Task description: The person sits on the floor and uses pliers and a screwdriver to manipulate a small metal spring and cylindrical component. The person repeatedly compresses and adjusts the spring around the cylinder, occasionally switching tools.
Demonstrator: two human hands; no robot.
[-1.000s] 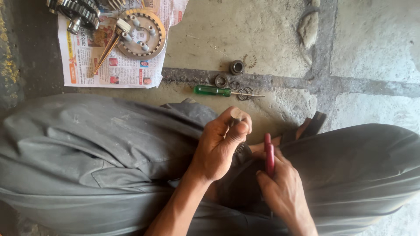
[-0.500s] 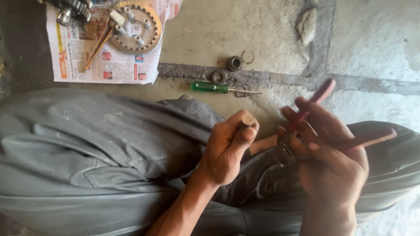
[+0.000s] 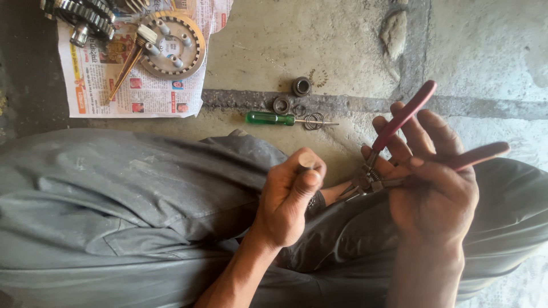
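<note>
The left hand [image 3: 288, 197] is raised over the lap in a fist, thumb pressed on top of a small round metal part [image 3: 306, 159], and just beside it the right hand [image 3: 431, 188] stands upright with fingers spread. Beyond both hands on the concrete floor [image 3: 485, 51] lie a green-handled screwdriver [image 3: 271, 118], a spring [image 3: 314, 121], a bearing [image 3: 301, 86] and a newspaper [image 3: 137, 85] bearing gears [image 3: 173, 45]. The right hand's fingers wrap the splayed red handles of pliers [image 3: 394, 154], whose tips point toward the left fist.

Red-handled pliers [image 3: 399, 154] spread, small part [image 3: 308, 159], perhaps metal

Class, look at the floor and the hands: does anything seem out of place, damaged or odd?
Small parts lie loose on the bare concrete floor: a dark bearing, a ring and a wire spring beside the green-handled screwdriver, off the newspaper. Nothing looks damaged.
</note>
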